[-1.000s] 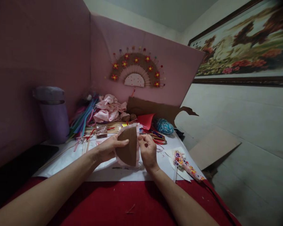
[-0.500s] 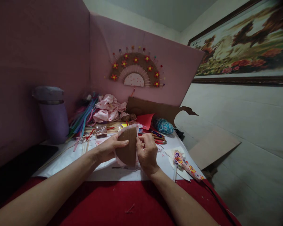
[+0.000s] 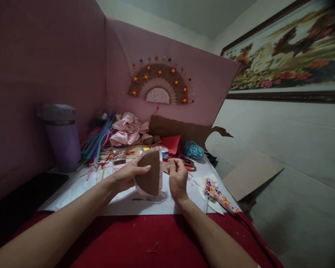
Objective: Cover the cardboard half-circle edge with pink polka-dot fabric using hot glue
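Note:
A brown cardboard half-disc with pink fabric round its edge stands nearly upright above the white sheet. My left hand grips its left, curved side, thumb on the cardboard face. Just right of its straight edge, apart from it, is my right hand, thumb and index finger pinched together; whatever is between them is too small to name. Below the half-disc a thin, pale loop shows on the sheet. Behind, a decorated fan shape with red flowers is on the pink board.
A purple tumbler stands at the left. Crumpled pink fabric, sticks, red paper and blue yarn lie at the back. A flower-patterned glue gun with a black cord rests at the right, by a red cloth.
My right hand has moved right, off the straight edge of the half-disc, and its pink fabric border now shows. My left hand still holds the piece, shifted slightly left.

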The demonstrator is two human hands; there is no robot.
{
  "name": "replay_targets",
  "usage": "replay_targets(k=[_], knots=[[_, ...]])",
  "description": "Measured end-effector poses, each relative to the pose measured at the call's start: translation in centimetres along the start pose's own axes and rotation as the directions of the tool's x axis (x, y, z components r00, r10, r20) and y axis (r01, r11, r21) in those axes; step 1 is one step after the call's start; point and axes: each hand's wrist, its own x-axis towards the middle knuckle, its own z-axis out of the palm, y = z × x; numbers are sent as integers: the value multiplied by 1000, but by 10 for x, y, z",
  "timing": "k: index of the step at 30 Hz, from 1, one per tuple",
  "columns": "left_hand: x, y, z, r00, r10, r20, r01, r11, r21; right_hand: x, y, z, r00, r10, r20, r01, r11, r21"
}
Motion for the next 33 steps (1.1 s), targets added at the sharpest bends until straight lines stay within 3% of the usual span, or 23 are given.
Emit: replay_targets(k=[3, 5, 8, 12, 14, 17, 19, 21, 25, 29, 33], knots=[[0, 2, -1, 1000, 6, -11, -6, 1000, 11, -1, -7, 1, 997, -63, 44, 63, 998, 10], [0, 5, -1, 999, 3, -52, -2, 1000, 22, -1, -15, 1, 985, -167, 52, 171, 982, -77], [0, 10, 0, 997, 4, -78, 1, 999, 53, 5, -29, -6, 968, -210, 138, 230, 961, -154], [1, 13, -1, 995, -27, -95, 31, 999, 45, 24, -43, -52, 926, -228, 300, 324, 889, -324], [1, 13, -2, 994, -26, -109, 29, 999, 28, 34, -42, -90, 922, -153, 355, 318, 823, -471], [0, 14, -2, 992, -22, -124, 24, 1000, 13, 43, -26, -154, 925, 91, 370, 212, 683, -699], [-1, 15, -1, 992, -20, -128, 21, 1000, 7, 41, -8, -188, 891, 294, 346, 123, 577, -807], [-1, 17, 0, 991, -6, -130, 6, 1000, 0, 34, 11, -210, 844, 416, 338, 72, 537, -841], [-2, 19, 2, 989, -4, -147, 2, 1000, -13, 22, 34, -220, 824, 424, 375, 57, 596, -801], [-1, 20, 1, 989, -21, -147, 18, 1000, -21, 23, 37, -213, 800, 378, 466, 99, 683, -723], [0, 20, 1, 991, -3, -136, -1, 999, -33, 26, 37, -211, 792, 337, 509, 167, 682, -712]])
